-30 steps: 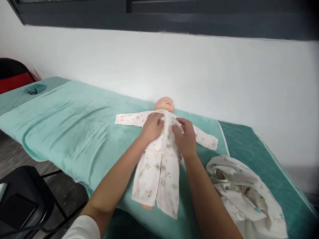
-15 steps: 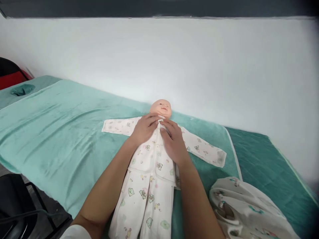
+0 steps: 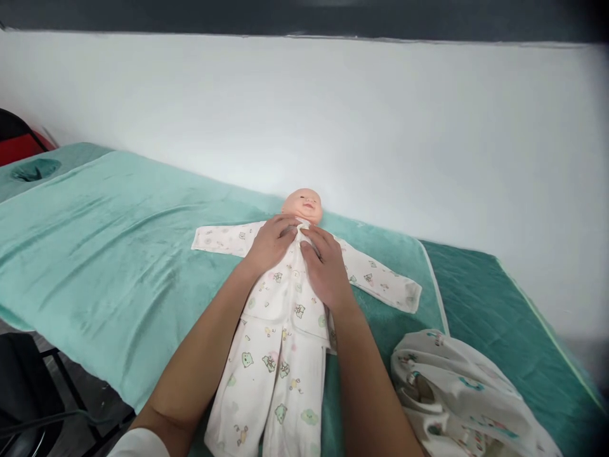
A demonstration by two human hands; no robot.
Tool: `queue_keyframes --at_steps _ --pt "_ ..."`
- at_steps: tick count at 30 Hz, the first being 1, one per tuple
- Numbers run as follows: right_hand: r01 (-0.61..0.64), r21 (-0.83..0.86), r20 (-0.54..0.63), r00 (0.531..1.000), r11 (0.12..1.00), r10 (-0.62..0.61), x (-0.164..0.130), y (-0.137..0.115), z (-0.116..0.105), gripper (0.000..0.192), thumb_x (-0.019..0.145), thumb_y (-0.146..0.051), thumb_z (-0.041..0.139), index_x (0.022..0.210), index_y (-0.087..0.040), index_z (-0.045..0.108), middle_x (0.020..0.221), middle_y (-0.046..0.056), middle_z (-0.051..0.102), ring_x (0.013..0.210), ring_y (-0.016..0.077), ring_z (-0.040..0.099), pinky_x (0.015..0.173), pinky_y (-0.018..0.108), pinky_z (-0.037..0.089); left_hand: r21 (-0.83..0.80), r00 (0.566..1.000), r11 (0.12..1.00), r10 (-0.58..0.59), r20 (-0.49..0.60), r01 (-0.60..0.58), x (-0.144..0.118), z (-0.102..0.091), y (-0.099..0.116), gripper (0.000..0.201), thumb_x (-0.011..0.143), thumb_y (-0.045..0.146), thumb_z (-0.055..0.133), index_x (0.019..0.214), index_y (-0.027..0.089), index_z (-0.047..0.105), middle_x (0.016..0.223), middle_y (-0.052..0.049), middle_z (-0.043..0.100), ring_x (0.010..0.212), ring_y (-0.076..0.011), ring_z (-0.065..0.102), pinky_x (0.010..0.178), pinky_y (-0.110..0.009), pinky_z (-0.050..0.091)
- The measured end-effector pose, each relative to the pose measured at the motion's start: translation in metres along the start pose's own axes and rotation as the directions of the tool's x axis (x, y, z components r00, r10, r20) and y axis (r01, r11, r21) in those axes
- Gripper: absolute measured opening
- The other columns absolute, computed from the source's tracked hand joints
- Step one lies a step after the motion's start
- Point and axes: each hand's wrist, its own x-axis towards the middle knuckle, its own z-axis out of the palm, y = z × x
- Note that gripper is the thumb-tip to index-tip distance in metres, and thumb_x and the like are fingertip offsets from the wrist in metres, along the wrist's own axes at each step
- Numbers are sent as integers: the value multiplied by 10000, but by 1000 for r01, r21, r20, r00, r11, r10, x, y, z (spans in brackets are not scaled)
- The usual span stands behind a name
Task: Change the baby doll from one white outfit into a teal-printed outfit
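Observation:
A baby doll (image 3: 302,204) lies on its back, dressed in a white printed baby jacket (image 3: 271,289) and matching trousers (image 3: 273,393). The jacket's sleeves stretch out to both sides. At the neckline, my left hand (image 3: 275,241) has its fingers closed on the left edge of the jacket front. Opposite it, my right hand (image 3: 326,260) pinches the right edge just under the doll's chin. The fingertips of both hands nearly meet there. Whatever fastening sits between them is too small to make out.
The doll rests on a light green cover (image 3: 118,254) over a bed, close against a white wall (image 3: 304,114). A crumpled printed white cloth (image 3: 471,387) lies at the lower right. A black chair (image 3: 28,381) stands at the lower left.
The view has shifted slightly, so everything appears a little further left. Both hands stay at the jacket's neckline with hardly any movement.

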Motion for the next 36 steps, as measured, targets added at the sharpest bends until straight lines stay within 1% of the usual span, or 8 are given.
queue_keyframes --at_steps 4,8,12,15,17,23,29,36 --pt "67 -120 43 997 991 -63 -1 6 1 426 999 -439 366 1326 -290 594 1486 67 498 1390 281 415 1160 554 306 20 1000 1000 1 16 -1 0 -1 4 314 963 221 435 1131 219 701 1322 -52 640 1303 -186 535 1161 -344 377" --pt "81 -166 67 995 983 -71 -4 2 -1 440 1009 -440 354 1379 -298 547 1511 68 472 1418 290 388 1166 556 303 30 1000 999 21 19 -22 0 -1 3 349 981 228 394 1145 212 701 1313 -51 647 1292 -184 540 1155 -348 381" --pt "36 -134 77 997 990 -26 -4 -5 -5 442 998 -449 374 1375 -286 537 1519 71 463 1420 297 386 1164 560 315 22 999 999 38 16 -38 0 0 1 356 976 219 383 1136 224 701 1294 -44 652 1271 -183 553 1147 -348 391" --pt "-26 -73 79 996 997 31 -3 -9 -7 495 980 -456 410 1443 -290 464 1533 57 455 1428 287 378 1169 549 325 21 999 999 42 9 -42 -1 0 0 360 974 216 376 1127 248 701 1284 -31 655 1259 -184 556 1137 -350 402" --pt "-27 -65 98 995 998 33 -2 -10 -7 526 981 -459 404 1485 -309 421 1559 34 430 1452 286 348 1185 554 301 21 999 999 47 10 -47 0 0 0 358 973 214 378 1119 248 704 1292 -32 649 1259 -185 556 1136 -351 403" --pt "-6 -84 122 992 996 16 -2 -7 -7 531 991 -458 369 1498 -310 431 1610 4 356 1492 281 291 1219 557 238 107 998 992 60 8 -60 -2 1 -1 353 976 215 385 1117 242 707 1319 -45 634 1266 -204 552 1134 -383 406" --pt "-1 -66 108 994 998 8 -1 -3 -5 526 992 -490 377 1484 -317 450 1592 11 388 1480 278 308 1211 556 240 198 996 976 95 -1 -93 -9 4 1 364 983 199 369 1161 237 685 1375 -54 599 1294 -214 531 1136 -401 403" --pt "-38 -57 70 997 998 42 -2 -2 -2 521 987 -534 384 1425 -288 524 1570 46 419 1459 288 337 1197 559 258 234 997 970 74 -9 -70 -22 3 4 362 988 205 377 1178 263 679 1412 -45 571 1323 -221 506 1147 -419 395"
